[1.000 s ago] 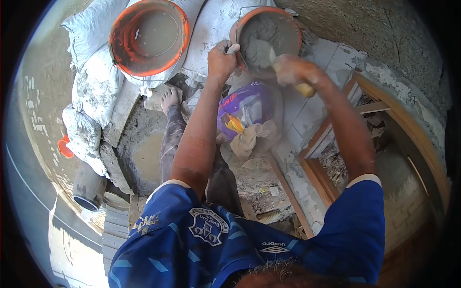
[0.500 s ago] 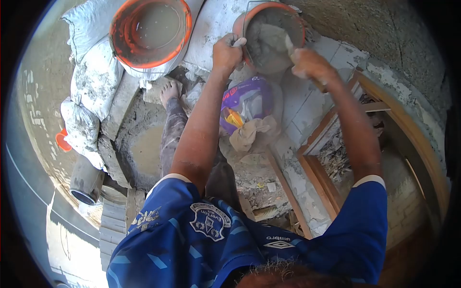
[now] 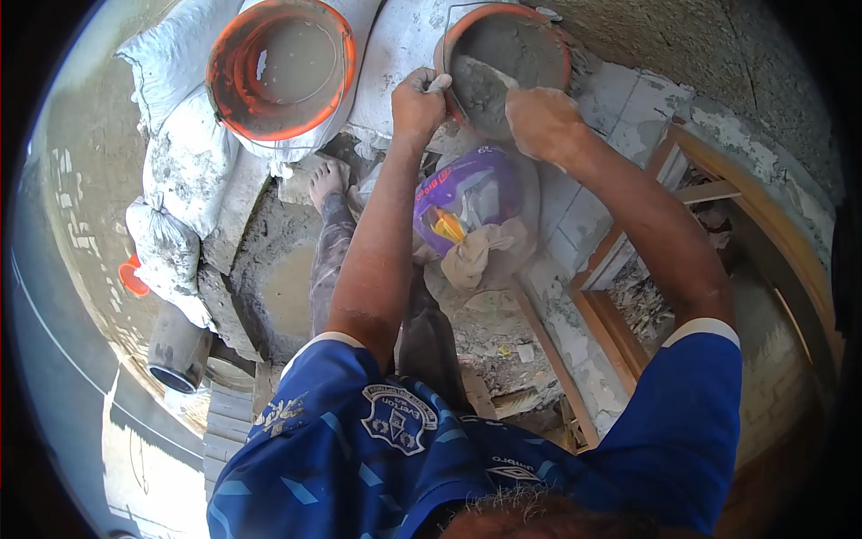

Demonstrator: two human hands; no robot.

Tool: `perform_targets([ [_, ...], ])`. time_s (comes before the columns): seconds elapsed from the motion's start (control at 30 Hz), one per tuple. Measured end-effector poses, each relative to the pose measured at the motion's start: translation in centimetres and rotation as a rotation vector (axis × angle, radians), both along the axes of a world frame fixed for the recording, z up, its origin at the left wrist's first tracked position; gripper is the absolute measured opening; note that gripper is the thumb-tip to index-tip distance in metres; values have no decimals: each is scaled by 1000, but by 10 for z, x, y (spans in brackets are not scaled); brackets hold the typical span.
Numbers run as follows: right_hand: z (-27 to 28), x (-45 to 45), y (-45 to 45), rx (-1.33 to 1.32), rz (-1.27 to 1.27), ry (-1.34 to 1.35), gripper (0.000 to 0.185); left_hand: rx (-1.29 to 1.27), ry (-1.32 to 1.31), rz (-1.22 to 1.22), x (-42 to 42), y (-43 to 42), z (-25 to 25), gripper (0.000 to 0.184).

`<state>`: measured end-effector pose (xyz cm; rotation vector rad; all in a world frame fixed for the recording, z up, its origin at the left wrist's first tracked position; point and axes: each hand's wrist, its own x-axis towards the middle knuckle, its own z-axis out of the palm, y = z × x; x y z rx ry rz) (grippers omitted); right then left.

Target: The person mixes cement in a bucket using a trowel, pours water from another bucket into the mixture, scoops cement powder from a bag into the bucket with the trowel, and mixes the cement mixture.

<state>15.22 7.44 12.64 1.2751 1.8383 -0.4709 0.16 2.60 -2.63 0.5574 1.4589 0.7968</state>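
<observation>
An orange-rimmed bucket [image 3: 566, 67] at the top holds wet grey mortar [image 3: 507, 54]. My left hand [image 3: 419, 106] is closed on its near left rim, thumb on top. My right hand [image 3: 543, 124] is wrapped round the handle of a trowel [image 3: 492, 72], whose blade lies in the mortar; the handle is mostly hidden by the fingers. Just below the bucket is a purple plastic bag [image 3: 476, 193] with a crumpled beige cloth or glove on it.
A second orange bucket [image 3: 346, 81] with murky water stands at the upper left. White sacks [image 3: 184, 162] line the left side. A wooden frame [image 3: 611, 328] lies over rubble at the right, and a dark bucket [image 3: 178, 346] lies at the lower left.
My right hand has swung toward the near side of the bucket, and the trowel blade now points left across the mortar. My left hand stays on the rim.
</observation>
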Motion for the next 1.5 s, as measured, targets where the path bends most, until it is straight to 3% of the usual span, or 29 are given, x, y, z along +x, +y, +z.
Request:
perform_targets([
  [0.13,51,37,20,-69,94,18,30,36,-43,-94,4,-5,1,18],
  [0.23,35,56,43,59,-5,87,22,17,-80,-41,5,-3,12,20],
  [0.33,6,65,58,95,-120,-42,16,16,-38,-78,5,-5,10,20],
  [0.5,-53,104,23,-570,-707,-41,15,58,-76,-11,6,-13,2,20],
  [0.53,-59,109,12,-567,-703,-40,15,61,-76,-8,6,-12,4,20],
  [0.6,-69,116,-12,-645,-1154,223,11,-10,-84,-10,6,-9,8,19],
  [0.63,-67,112,-19,-644,-1149,233,11,-3,-75,-9,4,-9,8,19],
  [0.7,-66,102,-36,-874,-1411,605,11,-57,-137,-15,2,-7,7,17],
  [0.73,-67,97,-45,-874,-1400,619,11,-46,-126,-14,0,-5,7,17],
  [0.87,-87,65,-88,-921,-2003,1264,19,-52,-124,-49,2,-2,5,17],
  [1.0,-103,27,-93,-1095,-2105,1866,19,-53,-180,-75,6,-1,12,17],
  [1.13,-106,18,-104,-1066,-2104,2211,18,-20,-124,-106,6,-3,13,18],
  [1.27,-52,50,-106,-845,-2000,1899,24,2,-126,-75,5,-5,13,21],
  [1.33,-9,58,-99,-300,-1589,933,38,-9,-118,-67,4,-9,13,22],
  [1.37,-15,65,-102,-163,-1311,658,50,4,-116,-72,2,-11,12,23],
  [1.4,-22,73,-109,-159,-1313,650,50,20,-112,-77,1,-12,11,24],
  [1.47,-33,87,-124,118,-812,461,55,24,-107,-83,0,-7,7,25],
  [1.5,-26,89,-124,143,-708,494,46,44,-60,-110,-2,-5,3,25],
])
